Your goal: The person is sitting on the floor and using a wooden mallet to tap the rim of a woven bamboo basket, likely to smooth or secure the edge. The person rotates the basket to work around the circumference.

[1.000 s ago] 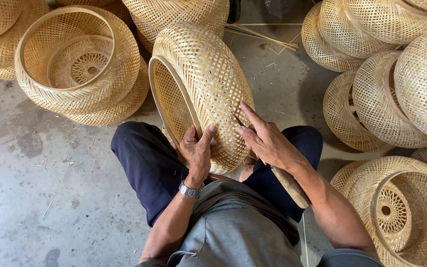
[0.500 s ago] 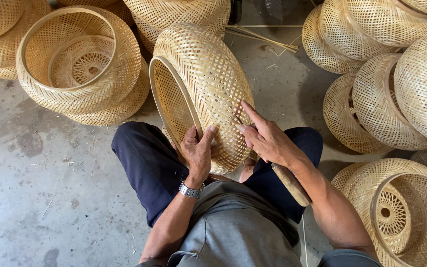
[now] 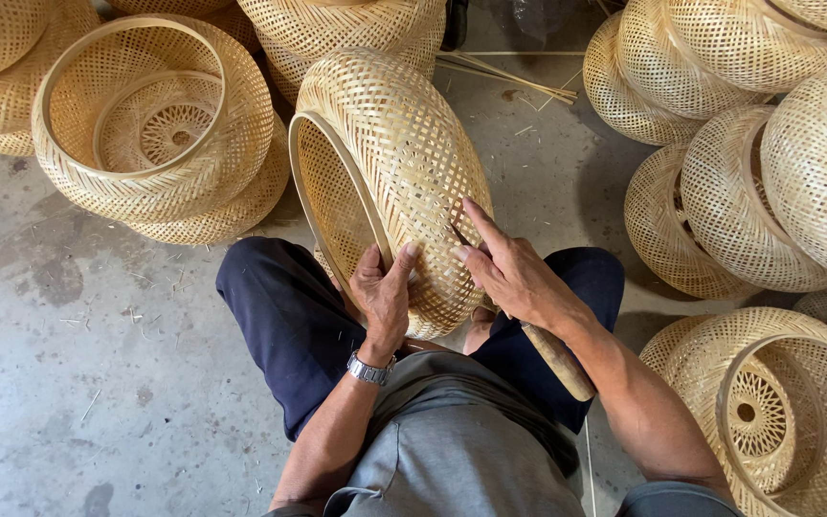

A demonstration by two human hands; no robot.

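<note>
Gripping the woven bamboo basket (image 3: 390,182) from both sides, seated person, legs apart on the concrete floor (image 3: 69,383). Left hand (image 3: 382,292) wraps the lower wall near the rim, thumb up on the weave, fingers curled round the edge; wristwatch (image 3: 370,369) on that wrist. Right hand (image 3: 514,273) lies flat on the outer weave, index finger stretched up along the strips, and it pinches a thin dark blade or awl against the wall; the wooden handle (image 3: 557,359) runs back under the wrist. Tip partly hidden, probably slid between strips, can't confirm. Basket stands on edge between the knees, mouth turned to the person's left, rim hoop (image 3: 332,206) visible, domed bottom to the right.

Step in hand, as a judgement: tidying or tucking weave ends on the side wall, left hand bracing, right hand working the tool. Next move likely calls for a steady brace, short controlled push along the strip line, then turning the basket to the next spot.

Around: open double-rim basket (image 3: 155,134) at upper left, stacked baskets (image 3: 748,163) on the right, another open one (image 3: 777,412) lower right, loose bamboo slivers (image 3: 509,72) on the floor beyond.
</note>
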